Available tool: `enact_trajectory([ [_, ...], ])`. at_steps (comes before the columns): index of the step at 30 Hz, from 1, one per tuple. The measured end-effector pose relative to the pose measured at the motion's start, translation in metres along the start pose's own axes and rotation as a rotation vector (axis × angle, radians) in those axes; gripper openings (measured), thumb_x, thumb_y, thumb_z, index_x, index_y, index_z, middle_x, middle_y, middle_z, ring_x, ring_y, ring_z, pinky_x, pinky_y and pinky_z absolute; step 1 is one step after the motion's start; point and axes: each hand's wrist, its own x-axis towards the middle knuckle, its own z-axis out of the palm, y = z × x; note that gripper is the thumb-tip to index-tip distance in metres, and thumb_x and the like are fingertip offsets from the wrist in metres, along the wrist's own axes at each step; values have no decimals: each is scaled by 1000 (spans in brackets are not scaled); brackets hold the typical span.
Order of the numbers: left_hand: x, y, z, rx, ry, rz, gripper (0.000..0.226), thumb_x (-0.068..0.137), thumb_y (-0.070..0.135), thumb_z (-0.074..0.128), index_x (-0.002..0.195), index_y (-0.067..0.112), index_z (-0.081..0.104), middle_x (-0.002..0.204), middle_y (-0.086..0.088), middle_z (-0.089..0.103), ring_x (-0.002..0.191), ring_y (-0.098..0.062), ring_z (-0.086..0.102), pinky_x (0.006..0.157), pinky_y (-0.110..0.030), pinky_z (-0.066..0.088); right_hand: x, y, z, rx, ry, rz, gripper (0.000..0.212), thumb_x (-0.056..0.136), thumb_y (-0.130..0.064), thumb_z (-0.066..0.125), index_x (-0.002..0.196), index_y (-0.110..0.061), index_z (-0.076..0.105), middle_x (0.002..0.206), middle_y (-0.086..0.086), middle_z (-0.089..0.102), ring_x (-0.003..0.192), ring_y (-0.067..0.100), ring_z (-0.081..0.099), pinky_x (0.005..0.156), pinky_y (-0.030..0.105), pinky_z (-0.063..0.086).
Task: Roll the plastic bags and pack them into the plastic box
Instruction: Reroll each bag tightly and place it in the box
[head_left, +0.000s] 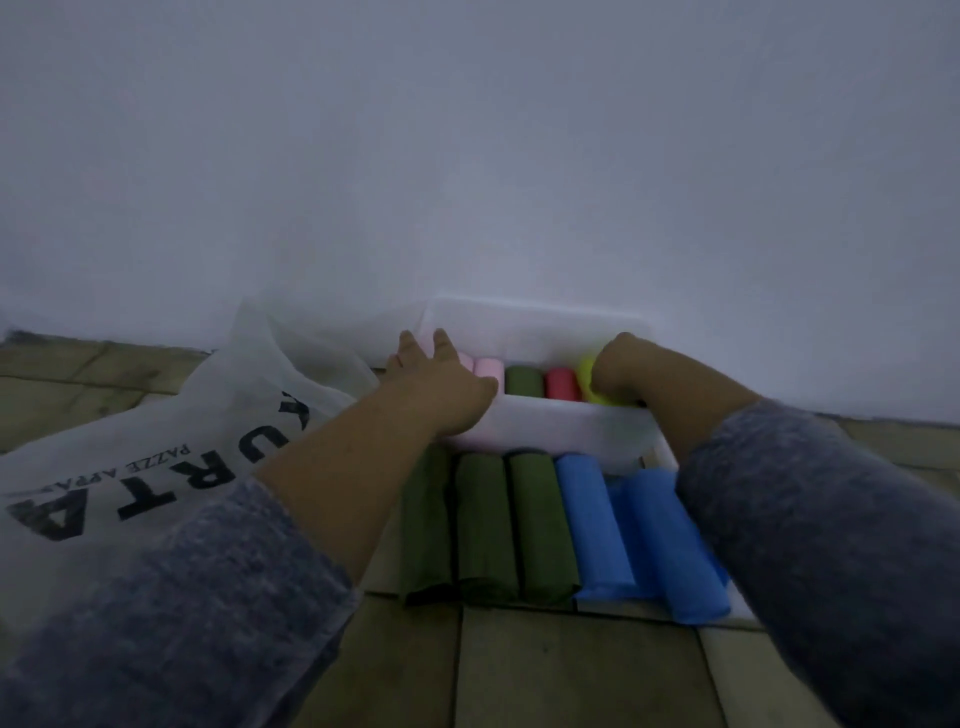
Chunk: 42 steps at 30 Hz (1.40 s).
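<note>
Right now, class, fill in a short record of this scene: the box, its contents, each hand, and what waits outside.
Box: white plastic box, against the wall
Inside, upright: pink rolls, green roll, red roll, yellow roll
Left hand: fingers straight, over the pink rolls
Right hand: grips the yellow roll
Waiting in front: three green rolls, two blue rolls
Left of box: white printed bag

White box (550, 428): pink roll (488, 371), green roll (522, 380), red roll (562, 384), yellow roll (586, 370). Dark green rolls (483, 525) and blue rolls (592, 525) too. White bag (156, 441), black lettering.
</note>
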Motion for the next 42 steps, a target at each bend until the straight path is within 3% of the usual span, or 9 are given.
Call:
enact_trajectory([
  [4,-3,1,0,12,3,10,80,93,60,28,150,19,-11,158,-15,-15,145,-38,-1,117,-48,11,-3,-11,7,-196,-137,9,43,94,-24,49,131,-1,48,139,18,46,127,32,44,104,39,35],
  [11,-4,1,1,10,16,14,79,93,60,27,150,19,-9,158,-16,-13,145,-38,-1,118,-47,9,-12,-10,-11,-232,-200,-79,26,91,-16,55,109,2,60,95,11,53,87,26,52,75,36,49],
  [17,-5,0,1,42,5,19,80,93,60,27,151,17,-7,158,-16,-13,145,-38,0,117,-46,10,-12,-18,-8,-158,-280,-75,35,91,-10,55,124,1,54,103,14,48,122,37,49,81,37,37],
  [22,-1,-2,2,26,17,26,80,92,61,28,151,17,-3,158,-17,-10,145,-37,1,118,-45,10,-18,-13,-10,-181,-300,-102,35,94,-14,49,126,1,51,132,19,49,117,32,50,94,40,40],
  [27,-15,-10,-1,-125,81,100,86,90,61,39,151,22,-6,159,-14,-4,146,-32,4,117,-45,12,-26,3,-3,13,66,-189,34,94,-17,44,123,-4,57,132,14,54,118,30,51,98,35,39],
  [31,-54,-63,1,-34,80,190,94,68,73,42,145,22,24,151,-9,24,139,-34,24,109,-51,32,-82,-2,26,501,591,-373,17,82,-17,55,96,-20,65,98,2,68,90,23,61,73,25,40],
  [36,-103,-146,41,367,-70,-95,119,63,76,58,149,25,-9,158,-10,-12,144,-38,-4,111,-60,10,-159,-50,99,42,309,-700,30,82,-49,50,98,-26,59,99,-1,63,93,22,60,82,36,43],
  [39,-101,-155,46,346,-127,-94,111,64,71,63,148,24,8,155,-12,9,140,-38,14,110,-58,18,-170,-72,125,-256,200,-613,54,83,-56,46,126,-23,46,133,11,49,126,34,40,108,60,16],
  [42,-98,-157,46,314,-155,-62,99,62,69,64,142,24,25,142,-9,28,129,-33,32,104,-53,31,-176,-78,137,-363,260,-581,53,88,-38,45,137,-19,38,149,18,31,137,40,22,107,67,-7],
])
